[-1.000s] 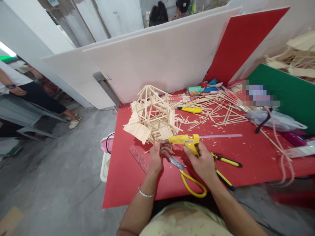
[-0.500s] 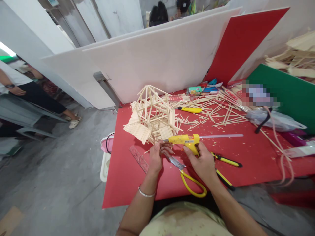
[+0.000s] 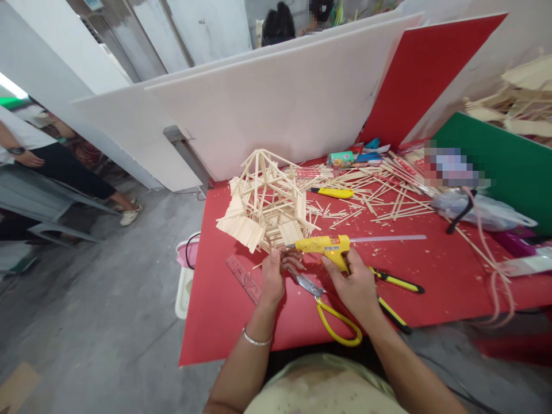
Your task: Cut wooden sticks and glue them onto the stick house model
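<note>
My right hand (image 3: 356, 284) is wrapped round the handle of a yellow hot glue gun (image 3: 323, 244), with a clear glue stick (image 3: 388, 238) poking out of its back end. The nozzle points left, close to the fingers of my left hand (image 3: 276, 273). Those fingers are curled together; what they pinch, if anything, is too small to make out. Just beyond them stands a model of thin wooden sticks (image 3: 261, 201), with an open frame top and slatted panels. Scissors with yellow handles (image 3: 340, 325) lie between my forearms, their blades partly hidden by my left hand.
A clear ruler (image 3: 242, 279) lies left of my hand on the red tabletop (image 3: 207, 333). Yellow-black pliers (image 3: 399, 282) rest at the right. Behind are a yellow utility knife (image 3: 334, 192), loose sticks (image 3: 397, 201), and a can (image 3: 340, 159). A person (image 3: 52, 155) is at far left.
</note>
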Tool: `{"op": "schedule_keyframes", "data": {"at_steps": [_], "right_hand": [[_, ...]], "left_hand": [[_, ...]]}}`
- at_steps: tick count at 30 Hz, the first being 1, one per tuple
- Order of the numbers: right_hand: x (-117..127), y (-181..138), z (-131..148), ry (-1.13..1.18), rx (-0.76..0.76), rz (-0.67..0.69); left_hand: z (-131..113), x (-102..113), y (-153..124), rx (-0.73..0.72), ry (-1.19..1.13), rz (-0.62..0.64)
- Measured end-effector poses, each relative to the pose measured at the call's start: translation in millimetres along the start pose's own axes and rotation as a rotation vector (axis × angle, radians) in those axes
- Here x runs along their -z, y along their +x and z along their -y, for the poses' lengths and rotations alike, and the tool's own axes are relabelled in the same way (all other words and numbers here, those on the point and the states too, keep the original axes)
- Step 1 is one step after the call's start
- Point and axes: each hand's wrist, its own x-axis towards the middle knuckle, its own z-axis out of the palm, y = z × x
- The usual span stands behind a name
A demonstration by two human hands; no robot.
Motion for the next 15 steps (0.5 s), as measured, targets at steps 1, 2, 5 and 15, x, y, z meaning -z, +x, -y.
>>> {"op": "schedule_keyframes", "data": {"at_steps": [1, 2, 5, 15], "right_hand": [[0.0, 0.0, 0.0, -0.003, 0.002, -0.002], [0.0, 0.0, 0.0, -0.005, 0.006, -0.004], [-0.2, -0.2, -0.1, -0.015, 0.019, -0.015], [-0.7, -0.2, -0.3, -0.028, 0.018, -0.012]], "left_hand": [[0.1, 0.1, 0.1, 0.002, 0.001, -0.002], [0.1, 0.0, 0.1, 0.005, 0.003, -0.005], [-0.2, -0.4, 0.2, 0.01, 0.004, -0.01], [1.0, 0.5, -0.2, -0.004, 0.001, 0.003]]}}
